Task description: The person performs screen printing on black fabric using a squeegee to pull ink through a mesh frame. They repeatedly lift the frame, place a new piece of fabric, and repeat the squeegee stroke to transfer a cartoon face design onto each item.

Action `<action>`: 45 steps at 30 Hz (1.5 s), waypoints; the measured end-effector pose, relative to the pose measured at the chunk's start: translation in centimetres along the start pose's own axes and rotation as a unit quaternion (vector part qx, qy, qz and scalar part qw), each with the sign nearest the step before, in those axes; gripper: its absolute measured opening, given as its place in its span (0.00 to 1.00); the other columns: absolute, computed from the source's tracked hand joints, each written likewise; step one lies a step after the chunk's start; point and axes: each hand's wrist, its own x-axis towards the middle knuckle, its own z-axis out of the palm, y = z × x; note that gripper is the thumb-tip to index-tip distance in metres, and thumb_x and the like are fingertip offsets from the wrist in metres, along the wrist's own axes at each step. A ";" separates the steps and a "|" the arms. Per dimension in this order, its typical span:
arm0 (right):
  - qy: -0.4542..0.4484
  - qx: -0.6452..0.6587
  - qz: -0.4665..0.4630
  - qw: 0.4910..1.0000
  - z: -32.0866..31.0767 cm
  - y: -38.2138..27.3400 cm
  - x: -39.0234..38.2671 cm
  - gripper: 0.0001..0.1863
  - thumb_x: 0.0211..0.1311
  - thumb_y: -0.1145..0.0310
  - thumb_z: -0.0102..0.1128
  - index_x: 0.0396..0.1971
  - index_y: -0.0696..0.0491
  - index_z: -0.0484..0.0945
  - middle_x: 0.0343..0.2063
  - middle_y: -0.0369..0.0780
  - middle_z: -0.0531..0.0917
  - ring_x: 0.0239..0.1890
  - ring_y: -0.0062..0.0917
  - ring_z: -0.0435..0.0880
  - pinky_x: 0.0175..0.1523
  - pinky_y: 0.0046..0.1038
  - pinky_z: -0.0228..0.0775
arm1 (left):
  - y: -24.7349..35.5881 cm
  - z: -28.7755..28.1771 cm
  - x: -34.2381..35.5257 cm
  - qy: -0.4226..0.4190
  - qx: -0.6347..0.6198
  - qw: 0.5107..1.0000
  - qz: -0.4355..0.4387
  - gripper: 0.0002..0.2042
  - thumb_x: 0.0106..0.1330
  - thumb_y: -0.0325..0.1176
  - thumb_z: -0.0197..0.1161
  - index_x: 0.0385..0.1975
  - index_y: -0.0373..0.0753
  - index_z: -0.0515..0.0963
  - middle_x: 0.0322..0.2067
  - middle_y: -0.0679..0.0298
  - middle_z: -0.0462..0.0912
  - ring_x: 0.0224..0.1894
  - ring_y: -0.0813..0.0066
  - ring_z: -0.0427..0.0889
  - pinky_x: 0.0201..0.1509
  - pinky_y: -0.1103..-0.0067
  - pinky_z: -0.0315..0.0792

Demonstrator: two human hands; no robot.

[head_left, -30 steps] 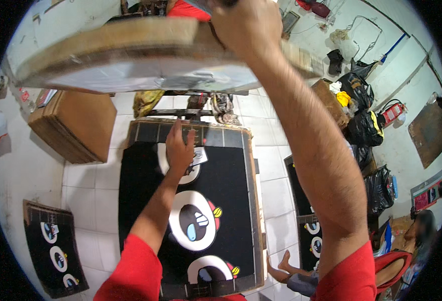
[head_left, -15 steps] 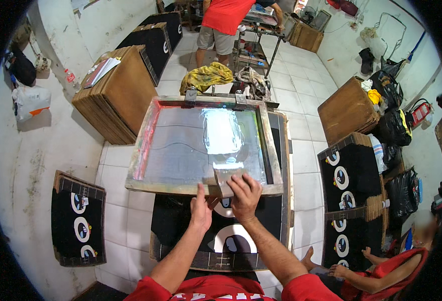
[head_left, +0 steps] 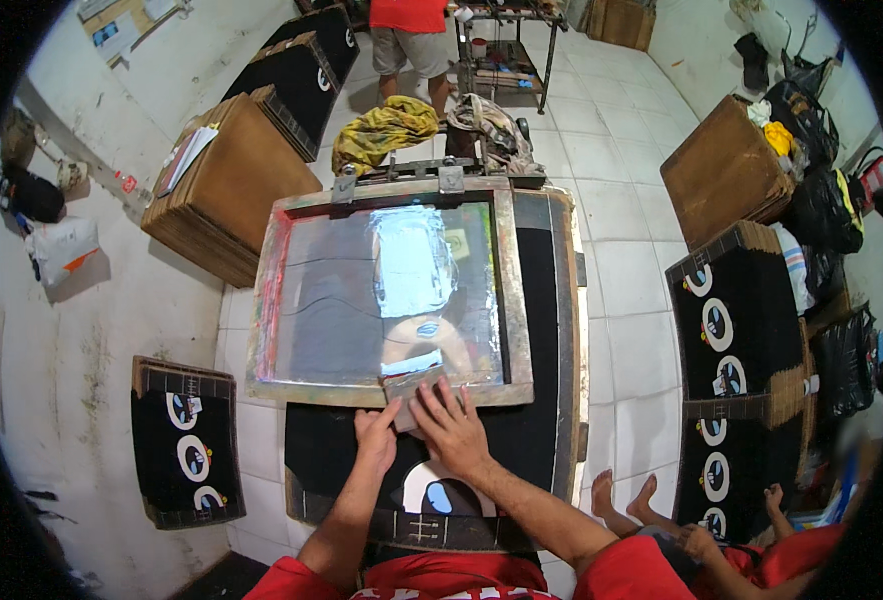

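A wood-framed printing screen lies over a black board. Thick light-blue ink covers part of its mesh, and a pale oval with a blue mark shows through below it. My right hand grips a squeegee that leans over the screen's near edge, its blade coated with ink. Close beside it, my left hand is curled with a fingertip at the squeegee's left corner; its inner fingers are partly hidden. On the board below my hands, part of a white shape with a blue oval shows.
Metal clamps hold the screen's far edge. Stained cloths lie behind them. Stacks of brown boards stand at left. Printed black boards lie on both sides. Someone sits at lower right; another person stands beyond near a metal rack.
The screen's near edge has come down closer to the board, and an oval now shows through the mesh. My left hand has shifted from the frame edge to the squeegee. The view has tilted downward.
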 end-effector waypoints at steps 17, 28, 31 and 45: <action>0.135 0.175 0.637 0.738 17.6 40.8 -27.5 0.23 0.57 0.63 0.71 0.54 0.47 0.82 0.46 0.42 0.88 0.49 0.41 0.86 0.57 0.42 0.76 | 2.2 -4.6 -2.1 -0.018 0.429 0.896 0.111 0.30 0.70 0.34 0.68 0.68 0.30 0.65 0.62 0.51 0.77 0.60 0.59 0.78 0.69 0.62 0.70; -0.160 0.197 0.446 0.858 27.1 37.5 -22.8 0.13 0.53 0.71 0.66 0.41 0.47 0.84 0.42 0.43 0.84 0.52 0.44 0.83 0.49 0.46 0.79 | 6.8 -7.5 -2.6 0.182 0.137 0.972 -0.059 0.32 0.72 0.51 0.64 0.67 0.35 0.71 0.65 0.56 0.77 0.63 0.57 0.77 0.66 0.60 0.75; -0.118 0.253 0.359 0.891 27.8 35.2 -23.2 0.15 0.53 0.72 0.66 0.44 0.49 0.85 0.53 0.45 0.79 0.58 0.44 0.78 0.52 0.45 0.79 | 7.0 -7.9 -2.7 0.217 0.140 0.966 -0.020 0.29 0.72 0.49 0.64 0.67 0.37 0.71 0.64 0.56 0.78 0.63 0.58 0.77 0.66 0.60 0.75; 0.188 0.321 0.390 0.843 4.7 32.5 -23.0 0.25 0.62 0.80 0.65 0.60 0.58 0.73 0.48 0.45 0.82 0.48 0.29 0.83 0.55 0.32 0.78 | 1.0 -1.2 -2.0 0.016 0.108 0.994 -0.002 0.28 0.67 0.39 0.69 0.65 0.34 0.71 0.62 0.55 0.79 0.65 0.57 0.77 0.73 0.60 0.67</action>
